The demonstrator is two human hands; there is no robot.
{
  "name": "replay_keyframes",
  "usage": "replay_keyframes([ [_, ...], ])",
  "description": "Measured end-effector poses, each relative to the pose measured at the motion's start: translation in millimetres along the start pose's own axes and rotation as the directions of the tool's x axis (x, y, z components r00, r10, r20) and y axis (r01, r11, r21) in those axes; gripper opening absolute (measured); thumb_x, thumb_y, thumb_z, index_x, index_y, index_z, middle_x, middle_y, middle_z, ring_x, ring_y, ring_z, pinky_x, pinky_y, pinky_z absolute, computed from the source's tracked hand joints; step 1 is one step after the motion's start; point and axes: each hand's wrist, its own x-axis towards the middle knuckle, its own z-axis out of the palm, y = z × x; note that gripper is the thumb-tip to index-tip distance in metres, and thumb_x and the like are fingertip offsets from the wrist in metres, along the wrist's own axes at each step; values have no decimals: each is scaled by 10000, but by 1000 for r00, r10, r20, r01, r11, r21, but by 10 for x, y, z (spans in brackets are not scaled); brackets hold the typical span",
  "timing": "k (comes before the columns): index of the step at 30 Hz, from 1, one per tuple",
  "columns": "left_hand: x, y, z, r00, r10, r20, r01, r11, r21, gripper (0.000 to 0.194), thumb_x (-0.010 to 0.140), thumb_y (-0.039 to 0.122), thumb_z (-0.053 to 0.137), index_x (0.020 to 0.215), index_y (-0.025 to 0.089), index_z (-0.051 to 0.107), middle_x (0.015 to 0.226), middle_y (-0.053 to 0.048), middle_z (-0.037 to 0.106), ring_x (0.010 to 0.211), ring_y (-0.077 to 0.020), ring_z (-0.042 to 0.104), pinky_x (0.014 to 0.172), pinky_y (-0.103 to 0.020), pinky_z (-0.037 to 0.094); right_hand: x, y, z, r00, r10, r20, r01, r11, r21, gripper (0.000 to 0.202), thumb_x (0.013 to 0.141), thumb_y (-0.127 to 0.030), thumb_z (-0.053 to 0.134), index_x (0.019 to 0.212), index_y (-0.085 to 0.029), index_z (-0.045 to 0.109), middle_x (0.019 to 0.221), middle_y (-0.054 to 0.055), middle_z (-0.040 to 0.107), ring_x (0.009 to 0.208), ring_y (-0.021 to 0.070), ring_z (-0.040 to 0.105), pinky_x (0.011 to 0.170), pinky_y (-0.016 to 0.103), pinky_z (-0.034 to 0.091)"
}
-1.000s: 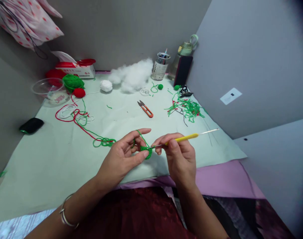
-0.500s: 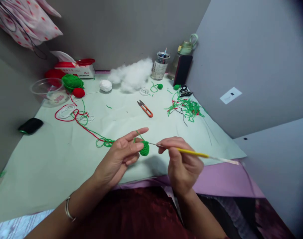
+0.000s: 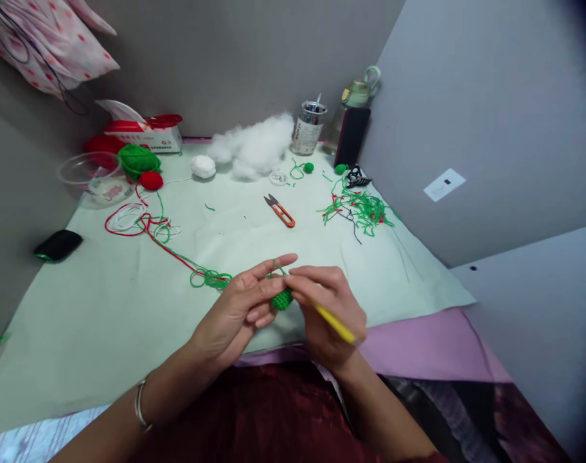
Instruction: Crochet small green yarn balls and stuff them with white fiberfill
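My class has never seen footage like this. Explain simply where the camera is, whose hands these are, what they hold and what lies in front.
There is no machine here, just a person's two bare hands. One camera, worn on that person's head, looks forward and down. The left hand holds a small green stitched piece, with green yarn over its index finger. The right hand grips a yellow-handled tool; its tip is hidden. On the pale cloth beyond lie orange-handled snips, fluffy white stuffing, a white yarn ball and tangled yarn scraps.

Green crochet piece [image 3: 282, 299]: small, rounded, held up; yellow hook handle [image 3: 337, 323]: slanted, blurred, beside it.
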Motion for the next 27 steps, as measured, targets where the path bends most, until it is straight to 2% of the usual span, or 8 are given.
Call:
replay_keyframes([
  [3, 0, 36, 1, 1000, 1, 17, -1, 1000, -29, 323, 818, 199, 863, 1137, 167, 831, 653, 86, 422, 471, 9, 205, 436, -113, 287, 51, 22, -14, 958, 280, -62, -246, 914, 323, 230, 1020, -155, 604, 1062, -275, 796, 895, 27, 752, 742, 152, 669, 662, 308, 563],
  [5, -4, 31, 1, 997, 66, 26, -67, 997, 36, 338, 820, 199, 865, 1155, 201, 826, 679, 69, 496, 476, 6, 281, 458, -121, 323, 77, 21, -3, 922, 388, -9, -340, 819, 462, 202, 1031, -210, 608, 1007, -268, 800, 884, 22, 743, 711, 142, 652, 640, 296, 547],
  [7, -9, 8, -8, 990, 127, 53, -133, 981, 139, 373, 830, 225, 867, 1199, 253, 812, 737, 44, 590, 525, -17, 413, 510, -135, 384, 85, 12, 15, 924, 379, 49, -357, 811, 464, 167, 1013, -233, 647, 995, -265, 809, 927, 32, 764, 816, 165, 697, 714, 312, 571],
  [10, -18, -11, -56, 982, 165, 88, -184, 939, 292, 393, 854, 272, 857, 1242, 296, 794, 909, -4, 697, 801, -96, 613, 732, -178, 496, 76, 17, 25, 927, 374, 21, -351, 847, 399, 143, 996, -239, 677, 991, -262, 819, 940, 36, 783, 870, 173, 706, 755, 314, 573],
  [12, -26, 2, -98, 983, 159, 95, -183, 917, 355, 397, 861, 295, 850, 1253, 308, 787, 1002, -17, 702, 933, -134, 624, 828, -213, 497, 74, 43, 14, 899, 439, 8, -395, 802, 448, 143, 1000, -270, 675, 978, -253, 814, 892, 29, 768, 754, 146, 672, 681, 288, 557],
  [17, -41, 32, -137, 981, 147, 124, -182, 917, 356, 413, 849, 294, 846, 1256, 310, 781, 940, -4, 620, 870, -147, 575, 812, -256, 484, 115, 88, -9, 829, 551, 97, -493, 637, 592, 169, 975, -353, 705, 921, -221, 796, 835, 27, 749, 658, 123, 653, 614, 260, 568],
  [23, -30, 29, -110, 981, 164, 104, -192, 907, 375, 509, 811, 269, 865, 1306, 287, 746, 950, -4, 604, 823, -141, 567, 767, -258, 492, 140, 71, -7, 835, 531, 141, -481, 582, 656, 160, 1001, -311, 681, 942, -224, 802, 862, 24, 778, 684, 102, 675, 652, 226, 576],
  [27, -31, 45, -101, 974, 204, 101, -228, 886, 404, 494, 813, 264, 855, 1295, 257, 745, 929, -13, 622, 811, -144, 576, 753, -259, 505, 137, 70, -24, 842, 519, 145, -476, 590, 652, 182, 1021, -318, 651, 945, -219, 784, 859, 23, 778, 691, 108, 677, 650, 231, 573],
])
